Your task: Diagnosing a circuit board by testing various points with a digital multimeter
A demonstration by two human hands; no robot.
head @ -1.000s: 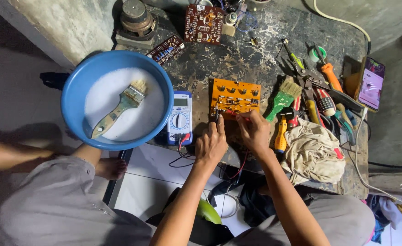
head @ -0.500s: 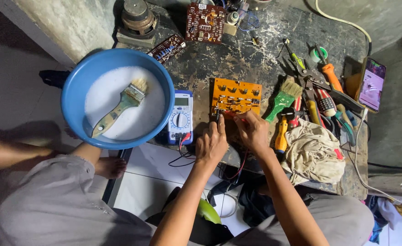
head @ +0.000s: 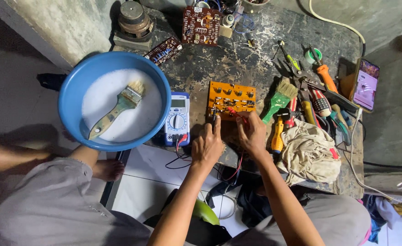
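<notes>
An orange circuit board lies flat on the stained dark table. My left hand holds a black test probe with its tip on the board's near left edge. My right hand holds a red test probe against the board's near edge, a little to the right. Red and black leads run under my hands to a blue and white multimeter lying left of the board.
A blue basin of white foam holds a paintbrush at left. Screwdrivers, pliers and a green brush lie right of the board, beside a crumpled rag and a lit phone. Brown circuit boards and a speaker part sit farther back.
Both hands stay at the orange board's near edge with the probes; only slight shifts of the fingers show.
</notes>
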